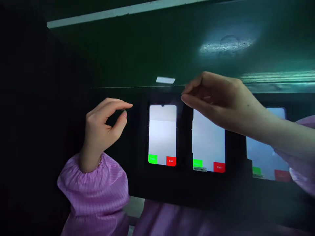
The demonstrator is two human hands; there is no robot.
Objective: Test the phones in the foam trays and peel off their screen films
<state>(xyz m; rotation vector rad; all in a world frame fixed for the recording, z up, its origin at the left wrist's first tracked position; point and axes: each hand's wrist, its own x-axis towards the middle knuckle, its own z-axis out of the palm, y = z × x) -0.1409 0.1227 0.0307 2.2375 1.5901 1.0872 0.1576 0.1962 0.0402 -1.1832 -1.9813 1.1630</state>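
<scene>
Three lit phones lie in a row on the dark surface, each screen mostly white with a green box at lower left and a red "Fail" box at lower right. My left hand hovers left of the left phone, fingers curved, a gap between thumb and forefinger, holding nothing. Above the top of the middle phone is my right hand, thumb and forefinger brought together; whatever is between them, if anything, cannot be made out. My right forearm partly covers the right phone.
A small white strip shows on the green panel behind the phones. Light reflects off that panel at right. A pale edge runs along its top. Purple sleeves cover my forearms. The left side is very dark.
</scene>
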